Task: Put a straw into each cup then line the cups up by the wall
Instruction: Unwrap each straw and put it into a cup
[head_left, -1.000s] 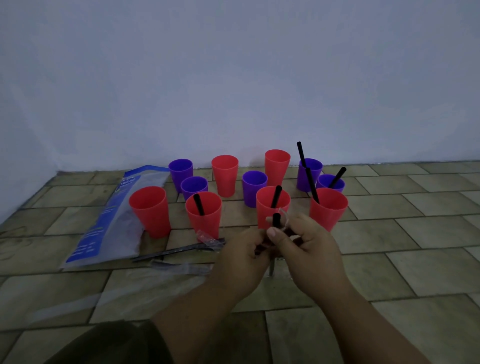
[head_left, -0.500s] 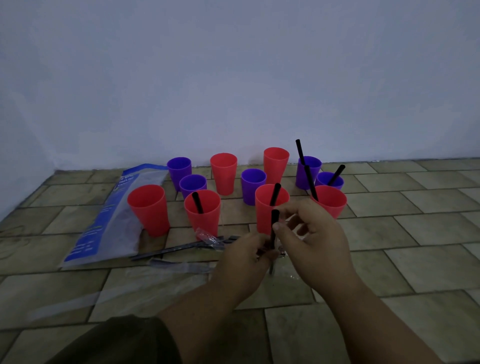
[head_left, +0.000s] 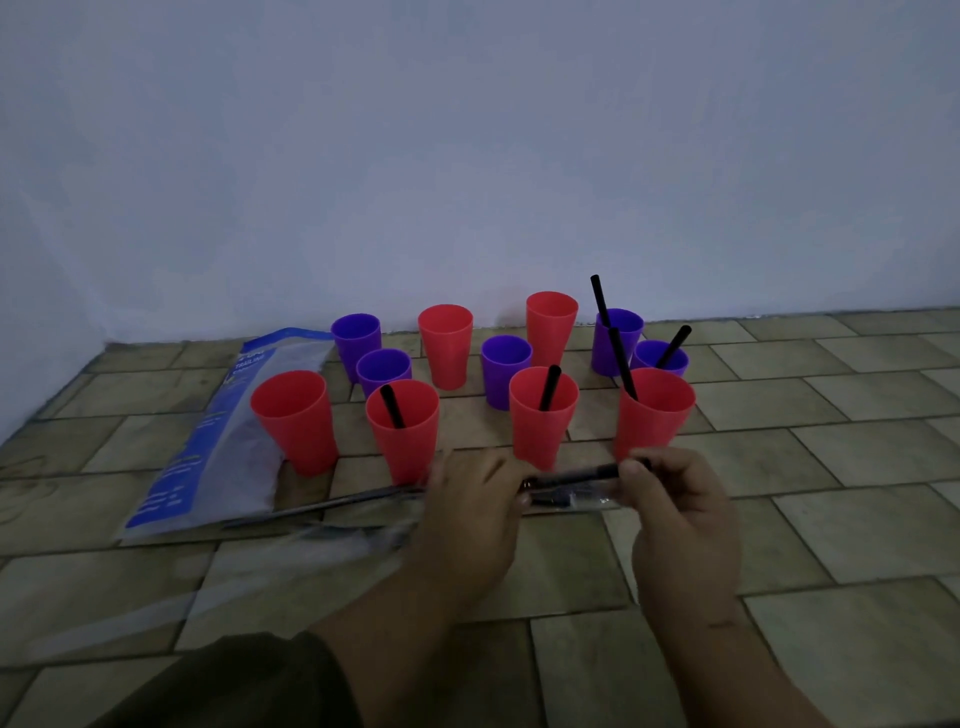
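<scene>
Both hands meet low over the floor, just in front of the near row of cups. The right hand (head_left: 675, 499) pinches one end of a black straw (head_left: 582, 475) between thumb and fingertips, closed on it. The left hand (head_left: 472, 499) is closed over the other end, where a clear wrapper (head_left: 582, 500) lies along and just under the straw. The straw is level, running left to right between the two hands, so this looks like a pull to slide it free of its sleeve: one hand anchors the plastic while the other draws the straw out. It is not yet over any cup.

Further left on the floor lie more wrapped straws (head_left: 332, 506), loose clear plastic (head_left: 322, 540) and a blue bag (head_left: 218, 441).

Beyond the hands stand eleven cups in a loose cluster, not yet in a line. Five hold straws: the near red cup (head_left: 402, 436), the red cup (head_left: 543, 415) right of it, the rightmost red cup (head_left: 654, 410), and two purple cups (head_left: 615, 340) (head_left: 660, 358) at far right. The leftmost red cup (head_left: 293, 421) and the rest appear empty. The wall (head_left: 467, 156) rises just behind the far cups. By my reckoning, the task is a little under halfway.
</scene>
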